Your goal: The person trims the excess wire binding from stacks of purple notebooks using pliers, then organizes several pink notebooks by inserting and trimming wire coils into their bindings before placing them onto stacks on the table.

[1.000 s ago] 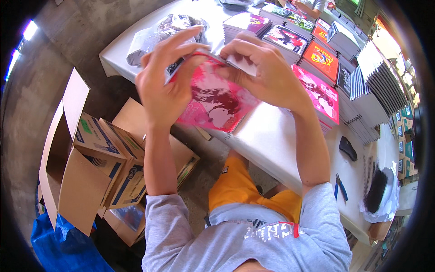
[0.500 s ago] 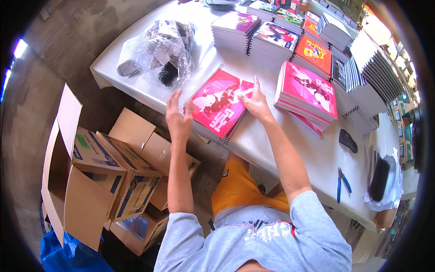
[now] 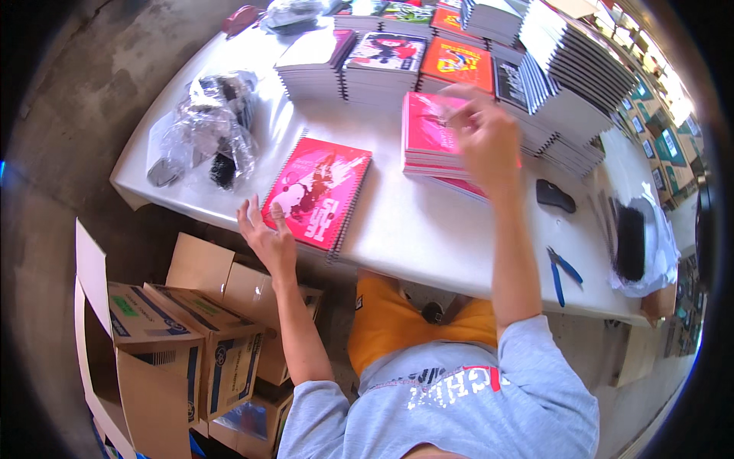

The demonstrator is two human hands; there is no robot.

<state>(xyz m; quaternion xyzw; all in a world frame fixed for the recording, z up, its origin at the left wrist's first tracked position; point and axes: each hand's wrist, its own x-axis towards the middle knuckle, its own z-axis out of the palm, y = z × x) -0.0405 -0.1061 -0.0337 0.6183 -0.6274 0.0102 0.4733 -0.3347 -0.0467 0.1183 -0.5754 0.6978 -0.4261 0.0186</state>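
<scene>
Pink spiral-bound notebooks (image 3: 325, 187) lie in a low pile near the table's front edge. My left hand (image 3: 267, 239) rests at the pile's near left corner, fingers apart and thumb over the top cover. Farther right, a taller stack of matching pink notebooks (image 3: 428, 126) stands on the table, its lower ones turned askew. Over the right part of that stack is my right hand (image 3: 485, 138), its fingers bent and smeared by motion. Whether those fingers touch the top notebook or hold anything cannot be made out.
Stacks of other notebooks (image 3: 386, 65) line the back. Crumpled clear plastic (image 3: 210, 115) lies at left. To the right are blue-handled pliers (image 3: 562, 275), a small black object (image 3: 554, 196) and black binding coils (image 3: 631, 241) on white wrapping. Open cardboard boxes (image 3: 157, 367) stand at lower left.
My right hand has left the near pile and moved right, over the taller pink stack. My left hand has come onto the pile's near left corner. The view has shifted right.
</scene>
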